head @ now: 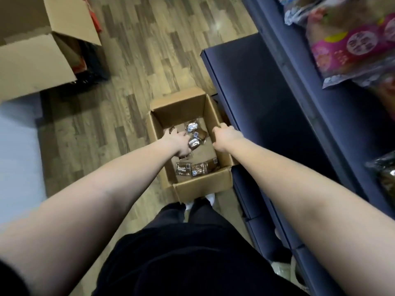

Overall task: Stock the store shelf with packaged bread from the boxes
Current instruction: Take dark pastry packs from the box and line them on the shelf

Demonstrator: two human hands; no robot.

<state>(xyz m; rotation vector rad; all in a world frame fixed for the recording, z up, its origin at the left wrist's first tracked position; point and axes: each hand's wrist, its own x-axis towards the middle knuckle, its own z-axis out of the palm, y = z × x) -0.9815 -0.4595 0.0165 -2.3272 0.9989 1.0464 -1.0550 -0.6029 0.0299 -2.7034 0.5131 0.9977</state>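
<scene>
Right hand (227, 135) fingers grip the box (203, 186) wall; left hand (177, 142) fingers reach among bread packets (194, 143), perhaps grasping: cannot tell.

The left hand (178, 144) is resting inside the box (201, 184), covering several packets (193, 143); its fingertips are hiding among them, so whether it is holding one is not showing. The right hand (226, 135) is curling over the box's right wall, its fingertips lying out of sight. The packets' labels are showing too small and blurred to read. Just behind the box's near wall, the shoes (210, 198) are peeking out, mostly hidden by that wall and the trousers (192, 253). Far left of the box, the picture's edges are cutting off a bigger carton (32, 60). Right of the box, bags (352, 45) on the shelf (277, 103) are showing blurred and running off the edge.
</scene>
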